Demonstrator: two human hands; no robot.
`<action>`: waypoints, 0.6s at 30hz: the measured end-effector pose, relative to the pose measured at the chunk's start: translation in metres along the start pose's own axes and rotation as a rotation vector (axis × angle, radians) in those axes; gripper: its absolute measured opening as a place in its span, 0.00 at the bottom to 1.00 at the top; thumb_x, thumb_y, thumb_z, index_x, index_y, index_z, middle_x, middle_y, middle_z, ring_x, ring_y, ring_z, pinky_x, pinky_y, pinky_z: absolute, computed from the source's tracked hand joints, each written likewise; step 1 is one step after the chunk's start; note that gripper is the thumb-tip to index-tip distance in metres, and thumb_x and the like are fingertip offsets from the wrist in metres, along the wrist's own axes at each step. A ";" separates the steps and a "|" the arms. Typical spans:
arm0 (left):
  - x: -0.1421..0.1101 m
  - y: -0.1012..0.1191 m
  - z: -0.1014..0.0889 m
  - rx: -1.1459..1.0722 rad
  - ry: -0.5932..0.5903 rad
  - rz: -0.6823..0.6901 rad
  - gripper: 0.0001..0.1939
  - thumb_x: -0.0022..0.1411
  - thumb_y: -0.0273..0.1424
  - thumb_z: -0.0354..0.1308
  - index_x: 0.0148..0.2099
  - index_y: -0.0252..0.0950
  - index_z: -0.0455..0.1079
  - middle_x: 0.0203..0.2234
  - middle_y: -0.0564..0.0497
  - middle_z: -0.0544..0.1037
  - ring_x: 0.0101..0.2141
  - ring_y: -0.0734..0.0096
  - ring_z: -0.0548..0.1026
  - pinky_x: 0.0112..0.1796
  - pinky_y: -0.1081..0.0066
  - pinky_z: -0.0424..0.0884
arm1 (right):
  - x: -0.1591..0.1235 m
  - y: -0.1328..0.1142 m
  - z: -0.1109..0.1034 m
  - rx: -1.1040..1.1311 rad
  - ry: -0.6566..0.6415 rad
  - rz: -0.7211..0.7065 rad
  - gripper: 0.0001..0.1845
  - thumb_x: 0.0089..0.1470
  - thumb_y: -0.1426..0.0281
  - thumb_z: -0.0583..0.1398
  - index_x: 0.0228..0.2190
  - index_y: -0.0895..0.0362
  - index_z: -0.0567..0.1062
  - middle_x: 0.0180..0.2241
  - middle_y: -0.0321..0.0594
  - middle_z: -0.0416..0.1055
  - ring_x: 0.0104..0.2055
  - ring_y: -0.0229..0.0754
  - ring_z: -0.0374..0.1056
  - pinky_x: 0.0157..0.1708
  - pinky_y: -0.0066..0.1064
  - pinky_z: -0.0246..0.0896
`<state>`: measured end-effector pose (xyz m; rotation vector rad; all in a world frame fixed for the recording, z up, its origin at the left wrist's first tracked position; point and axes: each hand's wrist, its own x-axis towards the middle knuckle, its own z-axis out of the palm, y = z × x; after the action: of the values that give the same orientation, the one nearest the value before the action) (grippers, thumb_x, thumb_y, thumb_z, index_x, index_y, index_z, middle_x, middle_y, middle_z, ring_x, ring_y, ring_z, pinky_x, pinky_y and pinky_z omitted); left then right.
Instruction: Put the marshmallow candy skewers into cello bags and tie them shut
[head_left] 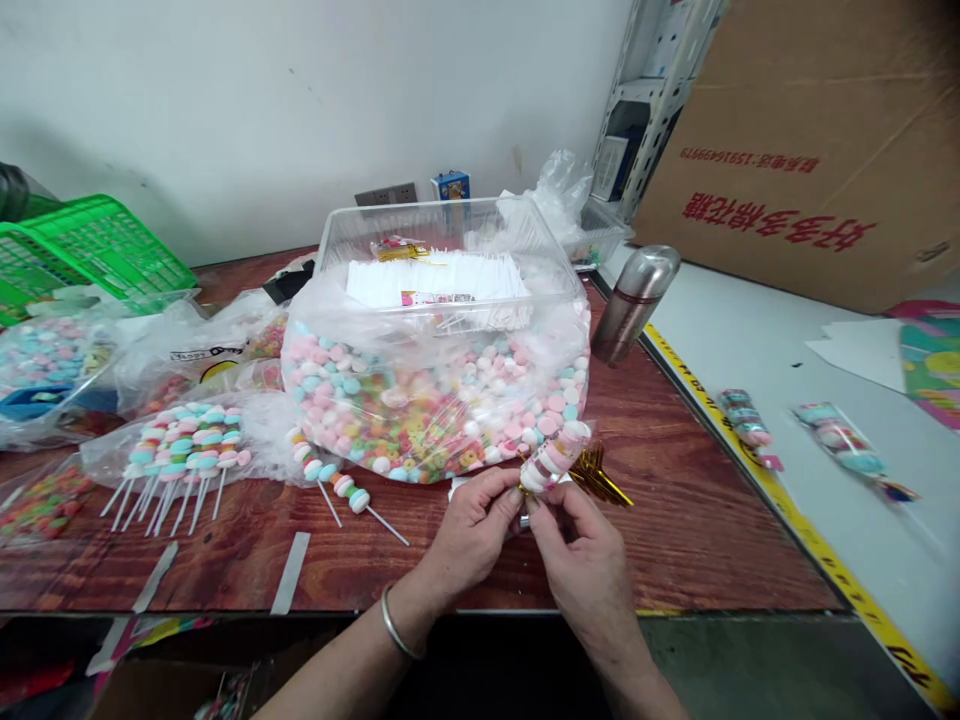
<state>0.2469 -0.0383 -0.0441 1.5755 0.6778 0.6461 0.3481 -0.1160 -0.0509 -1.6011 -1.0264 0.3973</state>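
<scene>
Both hands meet at the base of a wrapped marshmallow skewer (553,457), pink and white in clear film. My left hand (478,522) pinches its lower end, where a bit of gold tie shows. From the other side, the thumb and fingers of my right hand (581,545) close on the same spot. Gold twist ties (600,477) lie in a bundle just beyond my right hand. Two unwrapped skewers (349,490) rest on the table to the left, near a big clear bag of marshmallows and gummy rings (420,410).
A clear plastic box (439,290) of white sticks sits behind the candy bag. Many marshmallow skewers (187,440) lie at left, before a green basket (105,245). A steel flask (637,300) stands right. Wrapped skewers (840,438) lie on the white table, below a cardboard box (802,130).
</scene>
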 end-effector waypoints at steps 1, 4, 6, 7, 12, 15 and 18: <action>0.000 0.002 -0.003 -0.031 -0.062 0.005 0.20 0.65 0.40 0.53 0.55 0.37 0.71 0.42 0.45 0.77 0.45 0.61 0.74 0.46 0.63 0.69 | 0.000 -0.003 -0.003 0.004 -0.042 -0.019 0.08 0.57 0.70 0.57 0.25 0.55 0.70 0.23 0.33 0.66 0.25 0.36 0.61 0.26 0.26 0.57; -0.002 0.014 -0.012 -0.143 -0.149 0.072 0.25 0.65 0.47 0.47 0.53 0.38 0.73 0.52 0.42 0.73 0.54 0.54 0.69 0.51 0.55 0.67 | -0.003 -0.009 -0.011 -0.016 -0.124 -0.106 0.08 0.56 0.72 0.56 0.25 0.55 0.70 0.25 0.34 0.66 0.26 0.36 0.63 0.26 0.26 0.58; -0.006 0.021 -0.017 -0.138 -0.150 0.108 0.34 0.67 0.51 0.35 0.41 0.38 0.79 0.54 0.40 0.72 0.54 0.52 0.69 0.50 0.51 0.68 | -0.005 -0.011 -0.017 -0.043 -0.110 -0.138 0.07 0.57 0.72 0.57 0.27 0.55 0.71 0.25 0.35 0.67 0.26 0.36 0.63 0.26 0.26 0.58; -0.009 0.025 -0.019 -0.080 -0.168 0.121 0.38 0.67 0.51 0.30 0.35 0.38 0.80 0.55 0.41 0.71 0.54 0.51 0.69 0.51 0.50 0.67 | -0.005 -0.011 -0.021 -0.064 -0.082 -0.148 0.06 0.57 0.72 0.57 0.28 0.55 0.72 0.26 0.35 0.68 0.26 0.36 0.64 0.26 0.26 0.57; -0.017 0.032 -0.022 0.267 -0.276 0.166 0.38 0.66 0.53 0.28 0.42 0.44 0.79 0.63 0.50 0.62 0.65 0.56 0.54 0.62 0.48 0.46 | -0.006 -0.019 -0.036 -0.090 -0.014 -0.228 0.05 0.56 0.74 0.59 0.30 0.53 0.74 0.27 0.36 0.70 0.28 0.38 0.66 0.30 0.27 0.59; -0.017 0.035 -0.020 0.252 -0.198 0.200 0.36 0.67 0.50 0.28 0.50 0.44 0.75 0.61 0.44 0.65 0.64 0.55 0.56 0.60 0.48 0.53 | -0.018 -0.024 -0.033 0.055 -0.120 -0.123 0.05 0.54 0.71 0.61 0.27 0.53 0.75 0.25 0.36 0.70 0.26 0.38 0.65 0.27 0.27 0.59; -0.017 0.042 -0.013 0.166 -0.223 0.181 0.26 0.66 0.50 0.43 0.49 0.43 0.75 0.47 0.43 0.77 0.51 0.55 0.73 0.48 0.57 0.70 | -0.038 -0.017 -0.020 0.409 -0.317 0.283 0.11 0.52 0.62 0.63 0.23 0.54 0.74 0.21 0.37 0.68 0.22 0.37 0.61 0.21 0.27 0.57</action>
<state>0.2284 -0.0457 -0.0013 1.8468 0.4336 0.5458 0.3341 -0.1580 -0.0393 -1.3337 -0.8780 1.0136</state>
